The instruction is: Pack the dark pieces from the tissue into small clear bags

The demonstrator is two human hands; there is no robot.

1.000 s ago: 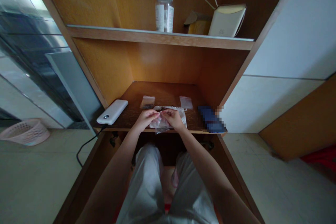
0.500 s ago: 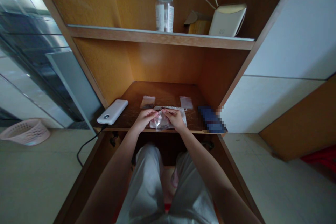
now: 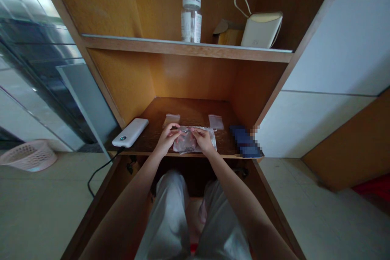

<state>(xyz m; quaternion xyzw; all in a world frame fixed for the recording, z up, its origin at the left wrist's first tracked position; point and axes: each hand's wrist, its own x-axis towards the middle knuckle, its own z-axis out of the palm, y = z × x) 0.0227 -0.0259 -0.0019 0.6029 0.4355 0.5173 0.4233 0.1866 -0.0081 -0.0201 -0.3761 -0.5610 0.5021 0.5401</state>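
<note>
Blue item (image 3: 245, 142) at the right edge of the bench (image 3: 189, 111) is pixelated, can't identify it. Contents of clear plastic bag (image 3: 185, 143) partly hidden by left hand (image 3: 167, 139) and right hand (image 3: 203, 140). Red thing (image 3: 373, 187) cut off by right frame edge.

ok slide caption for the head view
Left hand and right hand hold a clear plastic bag on a wooden desk beside a white power bank

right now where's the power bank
In the head view, the power bank lies at the desk's left end, beside the left hand, black cable trailing down.
</note>
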